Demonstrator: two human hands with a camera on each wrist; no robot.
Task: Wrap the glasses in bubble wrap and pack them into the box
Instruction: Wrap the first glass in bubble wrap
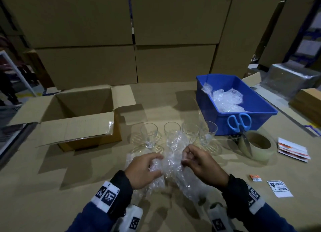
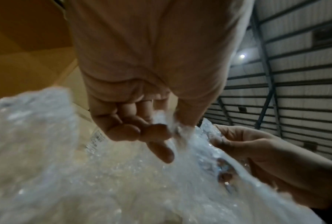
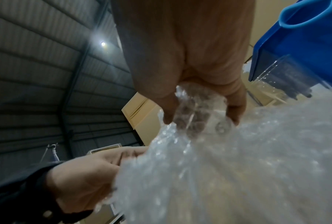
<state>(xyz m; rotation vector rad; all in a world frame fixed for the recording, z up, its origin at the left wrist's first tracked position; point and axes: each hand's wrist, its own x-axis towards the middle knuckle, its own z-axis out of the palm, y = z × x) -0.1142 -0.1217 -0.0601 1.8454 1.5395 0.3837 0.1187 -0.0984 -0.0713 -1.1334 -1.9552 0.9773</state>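
Bubble wrap [image 1: 171, 164] pinched by left hand [image 1: 145, 171] and right hand [image 1: 199, 162]; four glasses [image 1: 190, 132] upright just beyond, row across; right nearer.

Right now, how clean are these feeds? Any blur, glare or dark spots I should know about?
Head view: dim, edges bent by the wide lens, glasses faint, bubble wrap glinting. Left wrist view: left hand and wrap smeared, a ceiling lamp flaring. Right wrist view: right hand soft, the wrap near the lens out of focus.
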